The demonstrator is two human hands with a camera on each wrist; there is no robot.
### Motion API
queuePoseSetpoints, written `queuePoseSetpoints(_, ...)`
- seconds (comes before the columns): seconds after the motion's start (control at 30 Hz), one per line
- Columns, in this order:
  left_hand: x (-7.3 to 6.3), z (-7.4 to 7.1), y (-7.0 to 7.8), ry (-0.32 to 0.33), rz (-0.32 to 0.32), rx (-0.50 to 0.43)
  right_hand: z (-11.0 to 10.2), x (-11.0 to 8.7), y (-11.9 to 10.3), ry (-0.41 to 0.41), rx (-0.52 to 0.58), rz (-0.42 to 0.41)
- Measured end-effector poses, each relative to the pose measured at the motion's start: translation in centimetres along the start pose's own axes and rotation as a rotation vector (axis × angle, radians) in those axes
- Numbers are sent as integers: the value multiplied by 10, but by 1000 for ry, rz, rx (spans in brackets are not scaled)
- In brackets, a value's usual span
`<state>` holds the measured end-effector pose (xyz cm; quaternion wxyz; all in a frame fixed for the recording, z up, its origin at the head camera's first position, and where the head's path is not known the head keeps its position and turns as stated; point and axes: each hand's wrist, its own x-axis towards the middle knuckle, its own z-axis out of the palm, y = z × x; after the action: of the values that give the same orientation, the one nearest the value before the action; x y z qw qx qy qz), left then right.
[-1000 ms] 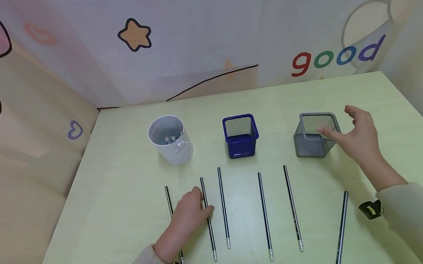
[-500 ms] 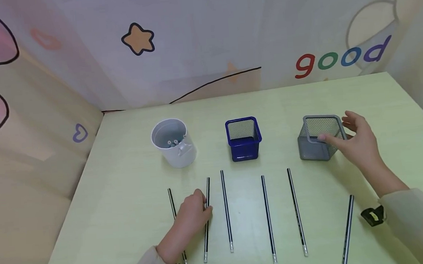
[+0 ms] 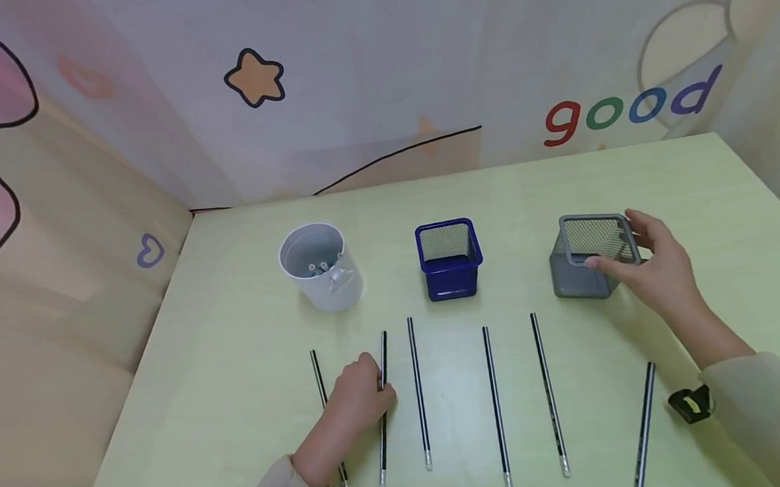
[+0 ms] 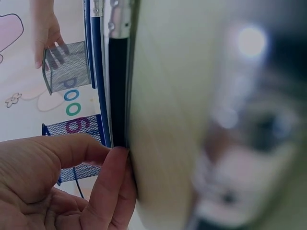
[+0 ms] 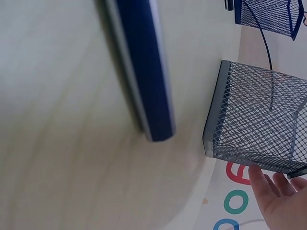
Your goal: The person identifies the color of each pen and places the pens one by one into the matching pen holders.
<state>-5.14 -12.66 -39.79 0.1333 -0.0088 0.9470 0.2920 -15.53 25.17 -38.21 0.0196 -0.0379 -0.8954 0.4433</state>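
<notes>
My left hand (image 3: 357, 394) pinches a dark striped pencil (image 3: 382, 456) between thumb and fingertips, low over the table. In the left wrist view the pencil (image 4: 119, 86) runs up from the fingertips, its silver eraser end away from them. My right hand (image 3: 662, 264) holds the grey mesh pen holder (image 3: 576, 280) by its right side, the thumb at the front rim and the fingers behind. This pen holder stands upright at the right. In the right wrist view its mesh wall (image 5: 261, 110) meets the fingertips.
A white cup (image 3: 331, 290) with several thin sticks inside stands back left, and a blue mesh pen holder (image 3: 451, 281) in the middle. More pencils lie spread across the table, one (image 3: 321, 382) partly under the left forearm, another (image 3: 645, 429) near the right sleeve. A printed cloth (image 3: 366, 73) borders the table's back.
The left fingers have closed on the pencil, whose lower end has swung left. The right hand has moved from beside the grey pen holder to gripping its rim. The view has shifted slightly.
</notes>
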Motion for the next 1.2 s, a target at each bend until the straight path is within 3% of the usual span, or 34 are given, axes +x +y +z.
queuePoseSetpoints(0.53, 4, -2, 2, -2, -62, -11, 0, 0, 0, -9, 1, -20)
queuePoseSetpoints(1.2, -2, 0, 3, 15, -37, -17, 2, 2, 9, 1, -35, -53)
